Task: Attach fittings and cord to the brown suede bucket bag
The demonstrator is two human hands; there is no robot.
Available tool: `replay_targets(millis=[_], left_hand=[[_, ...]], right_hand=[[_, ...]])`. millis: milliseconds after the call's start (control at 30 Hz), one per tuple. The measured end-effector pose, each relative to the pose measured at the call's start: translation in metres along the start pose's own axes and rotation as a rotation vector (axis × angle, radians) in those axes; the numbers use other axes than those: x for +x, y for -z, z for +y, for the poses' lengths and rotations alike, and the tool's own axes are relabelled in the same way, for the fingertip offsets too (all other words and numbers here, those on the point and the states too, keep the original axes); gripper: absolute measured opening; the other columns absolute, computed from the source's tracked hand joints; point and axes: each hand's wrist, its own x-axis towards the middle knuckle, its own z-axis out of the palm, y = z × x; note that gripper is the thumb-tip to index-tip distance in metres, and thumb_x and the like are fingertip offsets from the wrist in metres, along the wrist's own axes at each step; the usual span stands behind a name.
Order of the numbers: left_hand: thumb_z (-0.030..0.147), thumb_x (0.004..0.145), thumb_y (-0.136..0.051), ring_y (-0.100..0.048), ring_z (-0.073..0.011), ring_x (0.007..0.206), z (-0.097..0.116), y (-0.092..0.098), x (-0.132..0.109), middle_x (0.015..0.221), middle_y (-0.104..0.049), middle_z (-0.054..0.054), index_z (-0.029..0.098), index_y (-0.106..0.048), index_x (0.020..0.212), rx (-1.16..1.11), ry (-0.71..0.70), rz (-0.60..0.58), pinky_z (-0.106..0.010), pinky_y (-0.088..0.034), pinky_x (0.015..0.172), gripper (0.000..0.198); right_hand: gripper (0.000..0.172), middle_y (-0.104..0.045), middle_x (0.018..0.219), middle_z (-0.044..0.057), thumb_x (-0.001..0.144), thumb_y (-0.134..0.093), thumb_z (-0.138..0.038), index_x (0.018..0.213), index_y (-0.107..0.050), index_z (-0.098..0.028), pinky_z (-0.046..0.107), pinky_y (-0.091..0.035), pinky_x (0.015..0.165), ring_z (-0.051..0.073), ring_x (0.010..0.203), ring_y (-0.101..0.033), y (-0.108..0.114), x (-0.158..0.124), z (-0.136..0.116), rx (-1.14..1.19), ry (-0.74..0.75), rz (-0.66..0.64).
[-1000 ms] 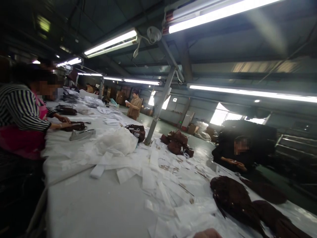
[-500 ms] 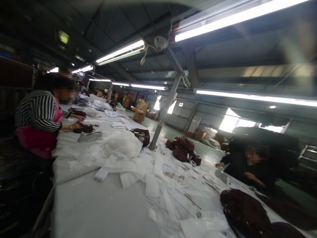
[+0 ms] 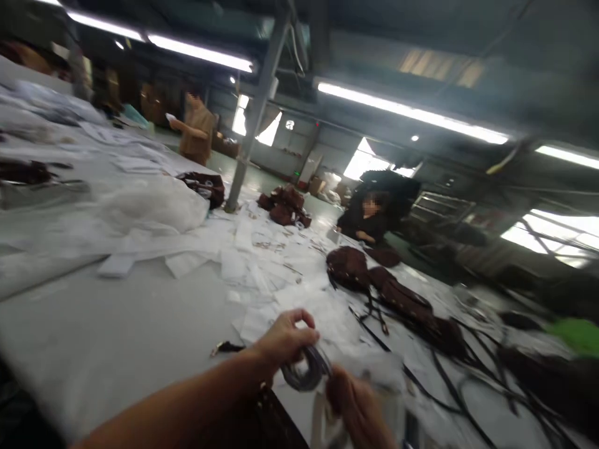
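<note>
Left hand (image 3: pixel 283 342): the grip closes on the upper left of the roll (image 3: pixel 306 381), thumb and forefinger bowed into a loop.
Right hand (image 3: pixel 353 402): at the right edge of the roll; too blurred to tell whether the grip pinches it or only touches.
Roll: grey, ring-shaped, between the two hands, above the bench (image 3: pixel 154 318).
Strap (image 3: pixel 230 347): dark, metal-ended, lying left of the roll.
Studded piece (image 3: pixel 281 418): dark brown, just nearer than the roll.
Strips (image 3: pixel 250 268): white, scattered beyond the roll.
Bags (image 3: pixel 405 296): brown, beyond the roll and to its right.
Co-worker (image 3: pixel 360 224): in dark clothes, well beyond the roll.
Change: half a second ago neither hand nor roll shows; now the view points further right and both hands meet at the roll, so the handwork appears to centre on it.
</note>
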Motion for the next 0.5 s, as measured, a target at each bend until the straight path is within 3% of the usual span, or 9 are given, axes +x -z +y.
replay_targets(millis=[100,167,267,367,500], left_hand=[[0.025,0.062,-0.075,-0.030,-0.0033,0.030,0.008,-0.003,0.006,0.038,-0.046,0.009,0.017,-0.055,0.075,0.024,0.001,-0.095,-0.014,-0.016,0.031,0.025],[0.025,0.064,-0.074,-0.032,-0.0037,0.031,0.012,-0.008,0.010,0.039,-0.048,0.008,0.017,-0.055,0.076,0.011,-0.038,-0.097,-0.014,-0.018,0.032,0.024],[0.032,0.067,-0.071,-0.031,-0.0038,0.032,0.010,-0.017,0.015,0.042,-0.045,0.010,0.020,-0.049,0.078,-0.052,-0.103,-0.028,-0.014,-0.018,0.033,0.028],[0.039,0.070,-0.065,-0.029,-0.0040,0.033,-0.007,-0.021,0.021,0.045,-0.040,0.013,0.023,-0.040,0.080,-0.114,-0.122,0.075,-0.015,-0.017,0.034,0.031],[0.048,0.079,-0.048,-0.024,-0.0052,0.034,-0.041,-0.015,0.030,0.045,-0.029,0.014,0.023,-0.035,0.078,-0.105,-0.083,0.127,-0.016,-0.020,0.036,0.027]], right_hand=[[0.058,-0.064,0.075,0.005,0.095,-0.019,-0.057,0.088,-0.062,-0.019,0.032,-0.052,0.072,0.020,0.071,-0.061,0.017,0.010,-0.008,0.268,-0.015,-0.063],[0.058,-0.059,0.074,0.003,0.094,-0.020,-0.061,0.094,-0.060,-0.019,0.030,-0.049,0.068,0.018,0.068,-0.056,0.020,0.016,-0.013,0.311,-0.005,-0.064],[0.057,-0.051,0.070,0.000,0.091,-0.025,-0.065,0.091,-0.056,-0.018,0.025,-0.041,0.055,0.015,0.062,-0.048,0.010,0.020,-0.016,0.243,0.010,0.041],[0.051,-0.052,0.069,-0.001,0.089,-0.035,-0.064,0.087,-0.054,-0.017,0.024,-0.039,0.056,0.014,0.062,-0.049,-0.008,0.020,-0.008,0.112,-0.014,0.148],[0.043,-0.059,0.067,0.001,0.095,-0.031,-0.052,0.084,-0.055,-0.018,0.023,-0.040,0.054,0.014,0.060,-0.055,-0.023,0.016,0.013,-0.069,-0.065,0.136]])
